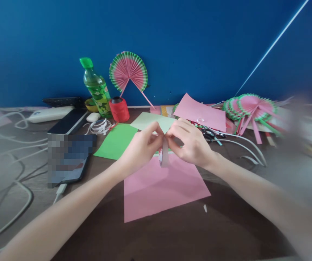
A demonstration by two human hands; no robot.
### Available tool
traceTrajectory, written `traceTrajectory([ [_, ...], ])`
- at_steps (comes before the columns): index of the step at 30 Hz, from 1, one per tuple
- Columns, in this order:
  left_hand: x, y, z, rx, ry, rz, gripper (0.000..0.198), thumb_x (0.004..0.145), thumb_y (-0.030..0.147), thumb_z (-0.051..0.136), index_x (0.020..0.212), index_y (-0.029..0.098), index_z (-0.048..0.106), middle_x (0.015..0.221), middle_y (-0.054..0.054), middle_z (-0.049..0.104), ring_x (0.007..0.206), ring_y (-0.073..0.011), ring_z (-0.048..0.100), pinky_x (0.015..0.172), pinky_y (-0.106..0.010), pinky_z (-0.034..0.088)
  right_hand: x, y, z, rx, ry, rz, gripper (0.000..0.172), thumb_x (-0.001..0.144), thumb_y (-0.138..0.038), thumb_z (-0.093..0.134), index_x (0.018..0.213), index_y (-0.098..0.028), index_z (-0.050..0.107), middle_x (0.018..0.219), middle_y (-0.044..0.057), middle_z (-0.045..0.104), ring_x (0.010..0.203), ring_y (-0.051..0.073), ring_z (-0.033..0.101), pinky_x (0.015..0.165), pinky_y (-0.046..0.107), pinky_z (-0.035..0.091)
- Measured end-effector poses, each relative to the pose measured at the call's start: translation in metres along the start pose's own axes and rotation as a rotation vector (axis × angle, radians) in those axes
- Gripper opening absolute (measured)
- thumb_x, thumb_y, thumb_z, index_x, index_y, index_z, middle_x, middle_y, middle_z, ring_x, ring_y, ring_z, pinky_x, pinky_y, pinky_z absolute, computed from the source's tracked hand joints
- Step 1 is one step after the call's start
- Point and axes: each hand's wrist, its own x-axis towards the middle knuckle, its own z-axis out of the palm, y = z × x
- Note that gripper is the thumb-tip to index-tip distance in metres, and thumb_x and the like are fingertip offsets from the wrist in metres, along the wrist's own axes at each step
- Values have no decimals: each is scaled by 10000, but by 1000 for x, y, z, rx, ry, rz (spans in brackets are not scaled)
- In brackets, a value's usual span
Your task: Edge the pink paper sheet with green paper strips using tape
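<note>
My left hand (150, 141) and my right hand (190, 141) meet above the desk, thumbs and fingertips pinched together. A narrow whitish strip (165, 156) hangs in a curl from between their fingertips. I cannot tell whether it is tape or paper. Beneath them a pink sheet of paper (162, 192) lies flat on the dark desk. Behind the hands, a bright green sheet (117, 143) and a pale green sheet (150, 120) overlap. Another pink sheet (202, 110) rests tilted to the back right, over scissors (212, 136) that are partly covered.
A pink-and-green pleated paper fan (128, 70) stands against the blue wall. Left of it are a green bottle (97, 88) and a red roll (119, 110). Phones (73, 159) and white cables (26, 203) occupy the left side. More folded fans (253, 107) lie at right.
</note>
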Motion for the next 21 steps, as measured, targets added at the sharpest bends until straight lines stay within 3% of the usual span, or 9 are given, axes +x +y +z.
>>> traceTrajectory([
  [10, 2, 0, -2, -277, -93, -81, 115, 825, 238, 492, 730, 190, 448, 629, 33, 612, 627, -123, 638, 668, -294, 539, -2, 5, 2, -126, 85, -224, 148, 819, -58, 458, 756, -192, 457, 673, 41, 502, 675, 172, 417, 617, 316, 413],
  [21, 1, 10, -1, -423, -85, -199, 167, 785, 251, 563, 690, 161, 459, 585, 16, 637, 591, -144, 658, 626, -285, 541, -8, 8, 5, -177, 149, -309, 112, 810, -104, 531, 827, -202, 478, 724, 42, 541, 727, 182, 469, 623, 322, 447],
])
